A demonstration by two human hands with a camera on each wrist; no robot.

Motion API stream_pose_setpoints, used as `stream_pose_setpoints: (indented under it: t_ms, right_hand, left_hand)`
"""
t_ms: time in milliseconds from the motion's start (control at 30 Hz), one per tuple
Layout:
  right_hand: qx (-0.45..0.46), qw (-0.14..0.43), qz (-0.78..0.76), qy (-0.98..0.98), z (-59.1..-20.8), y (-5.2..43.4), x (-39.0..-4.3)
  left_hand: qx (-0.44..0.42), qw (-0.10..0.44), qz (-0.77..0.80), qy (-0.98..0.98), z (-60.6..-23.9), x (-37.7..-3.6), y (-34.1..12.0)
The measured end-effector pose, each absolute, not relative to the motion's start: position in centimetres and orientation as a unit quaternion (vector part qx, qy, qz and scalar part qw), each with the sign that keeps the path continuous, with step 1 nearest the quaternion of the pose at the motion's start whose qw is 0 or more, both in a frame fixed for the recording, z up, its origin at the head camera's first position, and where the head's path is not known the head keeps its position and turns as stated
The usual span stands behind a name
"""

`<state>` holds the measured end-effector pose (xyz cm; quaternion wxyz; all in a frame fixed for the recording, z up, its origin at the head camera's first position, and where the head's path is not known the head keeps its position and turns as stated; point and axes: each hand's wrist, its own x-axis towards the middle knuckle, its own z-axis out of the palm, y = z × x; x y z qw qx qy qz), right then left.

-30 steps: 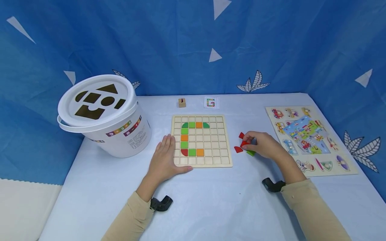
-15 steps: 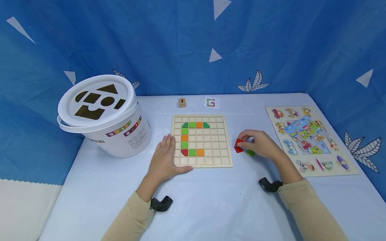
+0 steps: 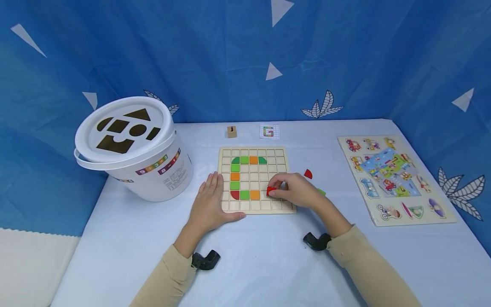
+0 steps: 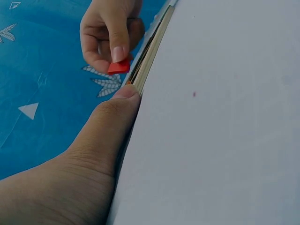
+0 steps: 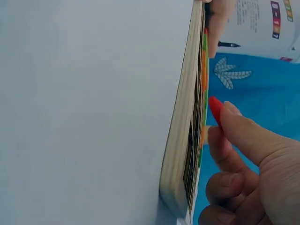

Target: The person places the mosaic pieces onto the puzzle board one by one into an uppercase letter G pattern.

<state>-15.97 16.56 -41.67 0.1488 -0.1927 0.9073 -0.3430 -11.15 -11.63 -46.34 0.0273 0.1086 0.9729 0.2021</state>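
A wooden grid board (image 3: 274, 207) lies mid-table, with green, orange and red tiles set in some squares in a C-like outline. My left hand (image 3: 209, 204) rests flat along its left side, fingers straight, thumb at the front edge. Over the board's right half, my right hand (image 3: 293, 189) pinches a red tile (image 3: 270, 191) between thumb and fingertips. In the left wrist view this red tile (image 4: 119, 67) shows just above the board. Right of the board lie a red quarter-round tile (image 3: 308, 174) and a green tile (image 3: 321, 192), partly hidden by the right hand.
Behind the board sit a small wooden block (image 3: 232, 131) and a pattern card (image 3: 269, 131). A white bucket (image 3: 134, 166) with a shape-holed lid stands at left. On the right lies a picture puzzle board (image 3: 391, 213) with a colourful sheet (image 3: 391, 168) on it.
My right hand has picked up a red tile from beside the board and carried it left over the grid. The left hand has stayed in place.
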Motion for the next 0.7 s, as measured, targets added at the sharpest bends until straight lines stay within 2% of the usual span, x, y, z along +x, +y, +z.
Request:
stream_pose_setpoints:
  t_ms: [700]
  right_hand:
    - [-0.239,0.117,-0.273,0.924,-41.8,14.3,-15.5]
  left_hand:
    - [0.107,0.029,0.199,0.974,-46.4,-11.2,-11.6]
